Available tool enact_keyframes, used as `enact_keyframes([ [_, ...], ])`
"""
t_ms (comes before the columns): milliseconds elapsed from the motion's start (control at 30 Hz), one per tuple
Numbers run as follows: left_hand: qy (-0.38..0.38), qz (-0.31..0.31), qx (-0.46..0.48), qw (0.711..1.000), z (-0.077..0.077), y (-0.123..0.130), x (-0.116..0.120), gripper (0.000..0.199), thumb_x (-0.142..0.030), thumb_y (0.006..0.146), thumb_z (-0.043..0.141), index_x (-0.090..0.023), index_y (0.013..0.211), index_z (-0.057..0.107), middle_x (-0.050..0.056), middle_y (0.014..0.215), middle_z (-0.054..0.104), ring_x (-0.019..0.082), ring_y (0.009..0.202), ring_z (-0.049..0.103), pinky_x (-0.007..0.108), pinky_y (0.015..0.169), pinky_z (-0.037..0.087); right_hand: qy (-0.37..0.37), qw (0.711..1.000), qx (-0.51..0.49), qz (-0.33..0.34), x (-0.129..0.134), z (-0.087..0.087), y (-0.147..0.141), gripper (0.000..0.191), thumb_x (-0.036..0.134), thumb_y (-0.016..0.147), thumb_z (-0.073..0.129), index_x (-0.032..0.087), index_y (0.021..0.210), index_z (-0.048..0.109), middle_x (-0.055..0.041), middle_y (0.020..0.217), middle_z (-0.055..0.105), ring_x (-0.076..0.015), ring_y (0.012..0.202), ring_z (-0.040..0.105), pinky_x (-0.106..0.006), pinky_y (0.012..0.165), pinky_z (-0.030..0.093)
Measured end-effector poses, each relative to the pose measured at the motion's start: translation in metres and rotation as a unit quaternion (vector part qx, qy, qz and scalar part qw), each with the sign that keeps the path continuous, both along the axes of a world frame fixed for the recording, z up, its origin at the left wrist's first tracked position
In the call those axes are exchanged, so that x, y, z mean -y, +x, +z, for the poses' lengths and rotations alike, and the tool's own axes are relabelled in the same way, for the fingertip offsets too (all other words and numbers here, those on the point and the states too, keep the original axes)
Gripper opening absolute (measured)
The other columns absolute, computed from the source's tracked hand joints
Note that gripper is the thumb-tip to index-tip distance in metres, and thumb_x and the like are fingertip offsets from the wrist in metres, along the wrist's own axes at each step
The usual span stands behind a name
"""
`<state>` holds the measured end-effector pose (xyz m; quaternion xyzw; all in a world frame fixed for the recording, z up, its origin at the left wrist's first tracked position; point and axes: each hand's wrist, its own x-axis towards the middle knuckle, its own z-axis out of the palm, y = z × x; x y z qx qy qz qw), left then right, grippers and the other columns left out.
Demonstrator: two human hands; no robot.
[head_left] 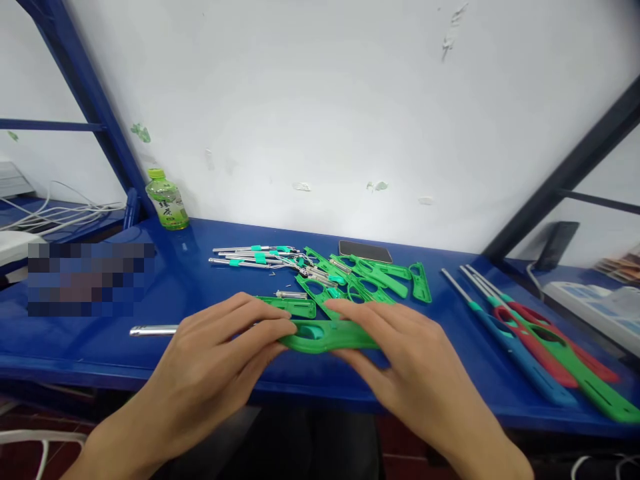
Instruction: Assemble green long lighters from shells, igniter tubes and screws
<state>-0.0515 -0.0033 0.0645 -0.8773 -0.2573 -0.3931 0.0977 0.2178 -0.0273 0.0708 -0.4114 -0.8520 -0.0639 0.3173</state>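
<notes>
Between my two hands, low over the front of the blue table, lies a green long-neck lighter. Its metal tube points left and comes out beyond my left hand, whose fingers close round the tube end of the body. My right hand grips the handle end, thumb below and fingers on top. Behind the hands are several loose green casing halves and small metal cylinders. Metal tubes with teal collars and wires lie to the left of them.
Several whole lighters in blue, red and green lie at the right. A phone rests near the wall. A green-labelled bottle stands at the back left. Blue metal posts rise on both sides; white cables lie far left.
</notes>
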Motion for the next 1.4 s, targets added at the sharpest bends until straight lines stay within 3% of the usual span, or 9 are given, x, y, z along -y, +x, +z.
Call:
enact_keyframes([
  [200, 0.005, 0.031, -0.011, 0.999, -0.002, 0.0, -0.001, 0.032, -0.026, 0.113, 0.06, -0.016, 0.143, 0.062, 0.006, 0.12, 0.079, 0.016, 0.099, 0.072, 0.029, 0.091, 0.057, -0.027, 1.0, -0.005, 0.012, -0.001, 0.002, 0.014, 0.024, 0.026, 0.11, 0.064, 0.025, 0.132, 0.075, -0.0015, 0.115, 0.085, -0.0213, 0.092, 0.079, -0.034, 0.081, 0.06],
  [400, -0.023, 0.037, -0.034, 0.998, -0.001, -0.001, -0.001, 0.032, -0.032, 0.116, 0.053, -0.019, 0.144, 0.063, 0.007, 0.124, 0.079, 0.018, 0.104, 0.076, 0.03, 0.09, 0.062, -0.013, 1.0, -0.013, 0.019, 0.0, 0.003, 0.015, 0.027, 0.02, 0.11, 0.062, 0.023, 0.133, 0.076, -0.0033, 0.119, 0.085, -0.0204, 0.095, 0.079, -0.031, 0.082, 0.062],
  [633, -0.053, 0.008, -0.06, 0.997, -0.009, -0.004, -0.003, 0.038, -0.024, 0.116, 0.048, -0.024, 0.153, 0.058, 0.006, 0.125, 0.08, 0.02, 0.105, 0.079, 0.034, 0.09, 0.066, -0.013, 1.0, -0.003, 0.014, -0.001, 0.002, 0.015, 0.028, 0.017, 0.107, 0.064, 0.023, 0.131, 0.078, -0.0048, 0.115, 0.085, -0.0219, 0.091, 0.079, -0.033, 0.079, 0.064],
  [1133, -0.035, -0.016, -0.014, 0.999, -0.006, -0.005, -0.006, 0.033, -0.009, 0.106, 0.059, -0.02, 0.135, 0.07, 0.002, 0.102, 0.086, 0.015, 0.081, 0.083, 0.022, 0.069, 0.062, -0.025, 0.999, -0.007, 0.032, 0.001, 0.003, 0.009, 0.036, 0.008, 0.104, 0.064, 0.02, 0.134, 0.078, -0.0032, 0.12, 0.086, -0.0231, 0.095, 0.08, -0.034, 0.077, 0.065],
  [1300, -0.103, -0.032, 0.007, 0.994, -0.005, -0.011, -0.007, 0.043, -0.012, 0.105, 0.06, -0.032, 0.142, 0.069, -0.002, 0.103, 0.086, 0.015, 0.08, 0.082, 0.022, 0.069, 0.063, -0.092, 0.99, -0.095, 0.043, -0.002, 0.002, 0.01, 0.041, 0.015, 0.099, 0.079, 0.031, 0.137, 0.076, 0.0027, 0.124, 0.085, -0.0195, 0.102, 0.082, -0.032, 0.093, 0.064],
  [1400, -0.131, -0.037, 0.023, 0.99, -0.006, -0.015, -0.01, 0.04, -0.02, 0.106, 0.064, -0.038, 0.142, 0.071, -0.004, 0.101, 0.086, 0.015, 0.074, 0.081, 0.021, 0.064, 0.063, -0.114, 0.975, -0.186, 0.046, -0.003, 0.007, 0.013, 0.04, 0.024, 0.092, 0.09, 0.034, 0.129, 0.079, 0.0061, 0.116, 0.086, -0.0176, 0.099, 0.082, -0.026, 0.089, 0.064],
])
